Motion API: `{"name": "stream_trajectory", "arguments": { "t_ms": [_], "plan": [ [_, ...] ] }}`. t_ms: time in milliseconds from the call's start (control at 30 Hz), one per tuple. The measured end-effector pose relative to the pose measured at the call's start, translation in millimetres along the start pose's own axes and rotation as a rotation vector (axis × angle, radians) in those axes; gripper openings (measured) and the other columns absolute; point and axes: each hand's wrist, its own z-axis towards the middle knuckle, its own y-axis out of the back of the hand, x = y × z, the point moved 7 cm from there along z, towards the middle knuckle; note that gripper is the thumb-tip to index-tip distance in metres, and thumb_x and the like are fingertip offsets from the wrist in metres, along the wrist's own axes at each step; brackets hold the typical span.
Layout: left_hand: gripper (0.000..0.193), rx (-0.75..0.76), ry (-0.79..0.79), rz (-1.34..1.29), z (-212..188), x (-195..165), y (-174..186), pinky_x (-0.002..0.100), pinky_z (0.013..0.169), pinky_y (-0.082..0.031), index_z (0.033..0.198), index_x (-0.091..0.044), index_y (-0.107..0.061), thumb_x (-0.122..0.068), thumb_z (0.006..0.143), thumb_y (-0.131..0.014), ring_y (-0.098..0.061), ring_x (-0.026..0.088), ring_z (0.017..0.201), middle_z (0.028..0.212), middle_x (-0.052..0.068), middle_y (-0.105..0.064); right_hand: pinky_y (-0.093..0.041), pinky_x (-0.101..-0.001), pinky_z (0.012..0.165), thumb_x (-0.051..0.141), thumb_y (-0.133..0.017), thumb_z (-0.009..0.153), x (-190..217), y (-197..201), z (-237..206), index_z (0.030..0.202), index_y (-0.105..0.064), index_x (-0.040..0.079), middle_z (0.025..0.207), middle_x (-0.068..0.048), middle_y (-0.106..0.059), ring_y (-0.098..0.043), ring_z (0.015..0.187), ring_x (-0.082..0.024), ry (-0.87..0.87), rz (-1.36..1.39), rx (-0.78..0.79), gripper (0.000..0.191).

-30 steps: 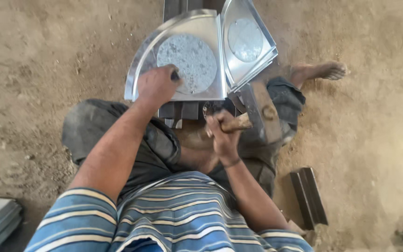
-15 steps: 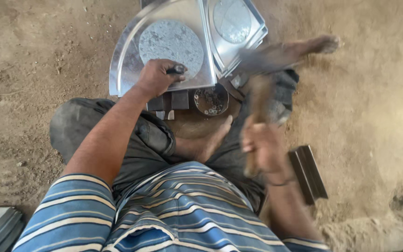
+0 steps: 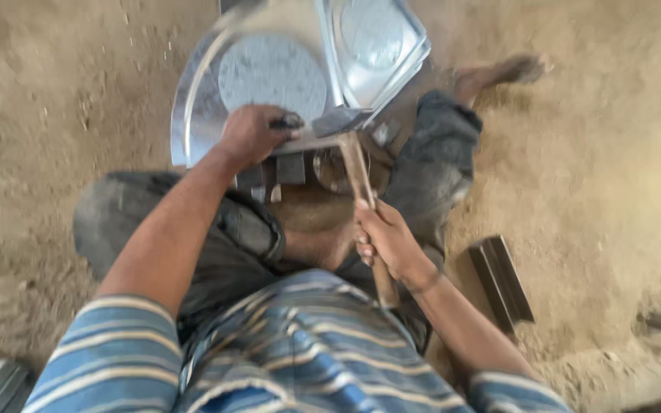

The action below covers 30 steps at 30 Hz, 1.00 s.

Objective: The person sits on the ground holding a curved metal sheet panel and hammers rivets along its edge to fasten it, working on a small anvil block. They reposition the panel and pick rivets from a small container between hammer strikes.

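The left hand (image 3: 252,136) presses the shiny curved sheet-metal piece (image 3: 269,76) flat, steadying it over the dark steel block (image 3: 288,167). The right hand (image 3: 388,245) clenches the wooden-handled hammer (image 3: 357,164), its head meeting the sheet's edge just beside the left grip.

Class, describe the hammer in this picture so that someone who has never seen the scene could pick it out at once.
Start at the curved shiny metal sheet at top centre, pressed down by the left hand. At its lower right edge sits the hammer, gripped by the right hand. Its pale wooden handle and dark head set it apart from the silvery sheets around it.
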Motion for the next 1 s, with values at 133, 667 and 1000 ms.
{"name": "stream_trajectory", "arguments": {
  "t_ms": [133, 667, 1000],
  "plan": [
    [0.027, 0.071, 0.237, -0.429, 1, 9, -6, 0.036, 0.084, -0.058, 0.115, -0.027, -0.078, -0.035, 0.089, -0.080, -0.073, 0.024, 0.097, 0.106, 0.001, -0.080, -0.044, -0.0275, 0.054, 0.050, -0.061, 0.108, 84, 51, -71, 0.108, -0.056, 0.002, 0.079, -0.003, -0.051, -0.049, 0.063, -0.011, 0.445, 0.119, -0.021, 0.048],
    [0.020, 0.014, 0.117, -0.680, 7, 17, -9, 0.028, 0.082, -0.057, 0.113, -0.014, -0.079, -0.018, 0.094, -0.079, -0.070, 0.010, 0.091, 0.102, -0.001, -0.079, -0.045, -0.0233, 0.044, 0.043, -0.047, 0.109, 68, 19, -42, 0.098, -0.060, 0.009, 0.070, 0.000, -0.056, -0.052, 0.052, -0.007, 0.421, 0.034, -0.072, 0.038],
    [0.032, 0.013, -0.063, 0.008, -1, 7, -10, 0.040, 0.079, -0.053, 0.114, -0.016, -0.083, -0.030, 0.085, -0.085, -0.073, 0.024, 0.090, 0.101, 0.009, -0.076, -0.040, -0.0222, 0.039, 0.032, -0.056, 0.109, 14, -11, 6, 0.088, -0.053, 0.006, 0.064, 0.003, -0.051, -0.048, 0.047, -0.007, -0.025, -0.019, 0.013, 0.033]
  ]
}}
